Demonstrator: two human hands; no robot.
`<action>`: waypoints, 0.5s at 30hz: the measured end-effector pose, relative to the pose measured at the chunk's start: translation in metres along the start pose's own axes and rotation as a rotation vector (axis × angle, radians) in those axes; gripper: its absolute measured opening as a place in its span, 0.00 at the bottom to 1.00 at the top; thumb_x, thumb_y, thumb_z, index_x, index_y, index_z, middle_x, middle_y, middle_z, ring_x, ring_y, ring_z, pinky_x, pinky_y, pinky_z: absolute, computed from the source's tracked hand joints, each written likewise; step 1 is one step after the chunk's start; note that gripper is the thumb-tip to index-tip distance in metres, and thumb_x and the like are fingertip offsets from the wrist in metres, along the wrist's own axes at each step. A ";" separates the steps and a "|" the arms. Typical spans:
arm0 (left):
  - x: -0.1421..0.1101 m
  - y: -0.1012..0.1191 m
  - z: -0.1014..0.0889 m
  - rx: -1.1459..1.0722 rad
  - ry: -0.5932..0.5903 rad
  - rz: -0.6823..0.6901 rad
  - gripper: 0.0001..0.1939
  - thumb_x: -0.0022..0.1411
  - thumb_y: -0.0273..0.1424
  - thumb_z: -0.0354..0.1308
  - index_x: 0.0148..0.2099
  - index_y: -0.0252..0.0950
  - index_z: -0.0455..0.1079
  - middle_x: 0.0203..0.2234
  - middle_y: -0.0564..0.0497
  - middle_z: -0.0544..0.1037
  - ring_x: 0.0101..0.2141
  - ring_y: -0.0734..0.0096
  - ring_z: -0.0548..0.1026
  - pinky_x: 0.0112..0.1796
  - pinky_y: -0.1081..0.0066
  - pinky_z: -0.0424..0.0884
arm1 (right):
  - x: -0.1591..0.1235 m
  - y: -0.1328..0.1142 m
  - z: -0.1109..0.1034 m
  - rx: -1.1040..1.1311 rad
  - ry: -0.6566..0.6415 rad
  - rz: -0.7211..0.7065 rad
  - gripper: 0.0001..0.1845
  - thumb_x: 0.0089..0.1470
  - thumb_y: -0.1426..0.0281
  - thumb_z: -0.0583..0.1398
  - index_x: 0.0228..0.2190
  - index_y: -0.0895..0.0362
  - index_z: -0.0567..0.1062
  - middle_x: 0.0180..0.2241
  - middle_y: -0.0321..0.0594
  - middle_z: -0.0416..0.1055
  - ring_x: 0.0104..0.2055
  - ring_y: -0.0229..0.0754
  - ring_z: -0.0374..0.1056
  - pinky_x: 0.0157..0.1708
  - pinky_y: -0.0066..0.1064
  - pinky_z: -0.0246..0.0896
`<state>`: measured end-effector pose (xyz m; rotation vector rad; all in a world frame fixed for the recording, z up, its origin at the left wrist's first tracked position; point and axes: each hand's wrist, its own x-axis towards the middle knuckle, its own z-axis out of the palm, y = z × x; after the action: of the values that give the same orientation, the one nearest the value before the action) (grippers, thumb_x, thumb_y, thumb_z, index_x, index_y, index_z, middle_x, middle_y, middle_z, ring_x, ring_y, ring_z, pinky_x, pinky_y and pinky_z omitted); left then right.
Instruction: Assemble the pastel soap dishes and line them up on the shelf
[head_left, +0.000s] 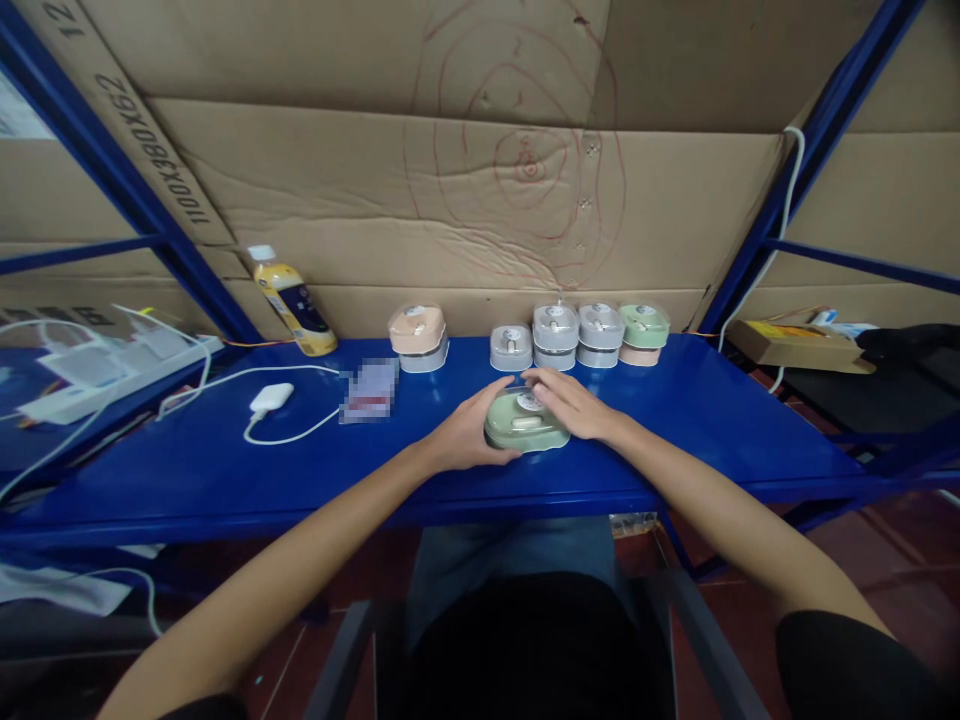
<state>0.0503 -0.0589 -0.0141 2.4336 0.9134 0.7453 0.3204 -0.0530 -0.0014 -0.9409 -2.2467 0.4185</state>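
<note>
A pale green oval box (523,425) with a beige latch lies on the blue shelf (225,470) in front of me. My left hand (466,436) cups its left side, fingers curled round the edge. My right hand (571,402) rests on its right side and top, fingers stretched flat over the lid. Behind it stand more such boxes: a grey one (511,347), a grey stack (555,336), a white and grey stack (600,334), and a green box on a peach one (643,333). A peach box on a grey one (418,338) stands further left.
A yellow drink bottle (294,301) leans at the back left. A white charger with its cable (271,398) and a small blurred card (369,390) lie left of the boxes. A power strip (112,365) sits at far left, a flat cardboard box (799,344) at right. Cardboard lines the back.
</note>
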 end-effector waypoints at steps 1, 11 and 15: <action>-0.001 0.000 -0.001 0.024 0.009 0.017 0.59 0.54 0.46 0.77 0.79 0.40 0.54 0.74 0.35 0.67 0.71 0.36 0.67 0.70 0.40 0.64 | 0.000 0.006 0.000 0.036 0.057 0.039 0.38 0.76 0.42 0.43 0.62 0.54 0.75 0.56 0.52 0.77 0.57 0.54 0.75 0.61 0.52 0.69; -0.003 0.005 -0.010 0.071 0.066 0.019 0.48 0.54 0.45 0.77 0.72 0.43 0.64 0.67 0.41 0.76 0.65 0.41 0.75 0.66 0.45 0.71 | 0.002 0.009 -0.013 0.006 -0.064 -0.026 0.36 0.63 0.44 0.66 0.62 0.53 0.77 0.57 0.52 0.77 0.59 0.57 0.74 0.62 0.56 0.69; -0.003 0.003 -0.008 0.058 0.051 -0.021 0.51 0.53 0.46 0.78 0.72 0.41 0.61 0.66 0.38 0.75 0.65 0.38 0.75 0.65 0.43 0.72 | -0.002 0.005 -0.017 -0.022 -0.138 -0.043 0.51 0.50 0.46 0.76 0.68 0.52 0.72 0.59 0.53 0.75 0.61 0.61 0.74 0.63 0.58 0.69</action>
<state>0.0448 -0.0614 -0.0071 2.4616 0.9911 0.7868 0.3354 -0.0505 0.0079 -0.8975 -2.3964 0.4524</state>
